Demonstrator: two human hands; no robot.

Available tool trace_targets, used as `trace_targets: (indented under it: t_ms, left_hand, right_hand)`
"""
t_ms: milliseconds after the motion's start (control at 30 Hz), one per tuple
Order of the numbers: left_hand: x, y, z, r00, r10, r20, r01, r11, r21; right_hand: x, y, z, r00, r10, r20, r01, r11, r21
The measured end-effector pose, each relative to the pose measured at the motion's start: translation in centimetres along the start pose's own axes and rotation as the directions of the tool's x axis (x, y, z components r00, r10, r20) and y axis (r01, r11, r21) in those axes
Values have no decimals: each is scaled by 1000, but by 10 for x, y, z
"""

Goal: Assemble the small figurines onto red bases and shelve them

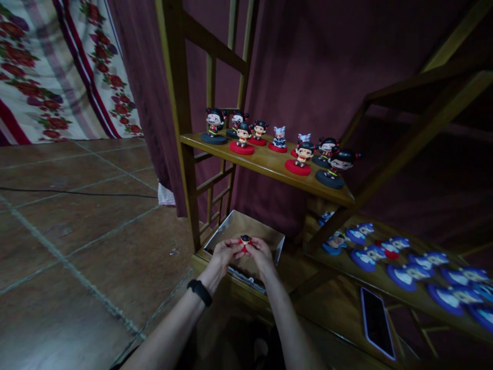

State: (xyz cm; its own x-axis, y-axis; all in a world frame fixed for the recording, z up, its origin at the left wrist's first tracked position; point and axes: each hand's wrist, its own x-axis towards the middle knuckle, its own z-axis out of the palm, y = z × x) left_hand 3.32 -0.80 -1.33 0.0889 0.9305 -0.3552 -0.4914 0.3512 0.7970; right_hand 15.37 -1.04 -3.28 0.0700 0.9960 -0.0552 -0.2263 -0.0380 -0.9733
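Between my two hands is a small figurine (245, 240) with black hair and a red lower part. My left hand (228, 253) pinches it from the left, and my right hand (261, 252) grips it from the right. Both hands are closed on it, above an open cardboard box (265, 231) on the low shelf. A dark band (200, 292) circles my left wrist. On the wooden shelf (265, 163) above stand several similar figurines, among them a red-based one (243, 137) and a dark-based one (214, 125).
Lower right, another shelf (346, 288) carries several blue-based figurines (367, 256). A phone (377, 322) lies near its front. A slanting wooden bar (385, 169) crosses on the right. Tiled floor (77, 257) with a black cable (77, 192) stretches left; a purple curtain (142, 77) hangs beside the frame.
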Motion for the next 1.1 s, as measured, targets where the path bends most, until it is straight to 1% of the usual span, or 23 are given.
trace_targets:
  t_ms: [133,267,367,500,667,800,900,1033,1100]
  left_hand:
    - [0,-2,-1,1000,15,22,-15,1000,9]
    - [2,-3,-2,1000,-13,21,13,1000,21]
    - [0,-1,-2,1000,-11,28,11,1000,4]
    - [-11,2,1,996,42,75,-41,999,-13]
    - [-35,6,2,980,132,152,-140,989,43]
    - [-52,8,1,965,195,175,-214,971,102]
    - [-61,6,-2,956,225,190,-259,950,173]
    - [-72,-3,-8,925,310,220,-367,881,298]
    - [-81,-9,-11,892,385,237,-450,806,384]
  right_hand:
    - [-2,0,3,999,10,-33,-9,1000,19]
    - [-6,-2,6,996,16,-89,-10,998,60]
    - [-10,-5,7,995,33,-94,-19,988,151]
    - [-19,-11,7,995,80,-62,-58,953,296]
    - [-37,-20,7,993,112,-23,-94,917,387]
    - [-55,-23,6,996,79,49,-93,896,434]
    - [-69,-26,4,995,54,88,-87,893,441]
    - [-90,-28,1,994,17,112,-64,901,430]
    - [-102,-27,0,993,16,118,-63,910,411]
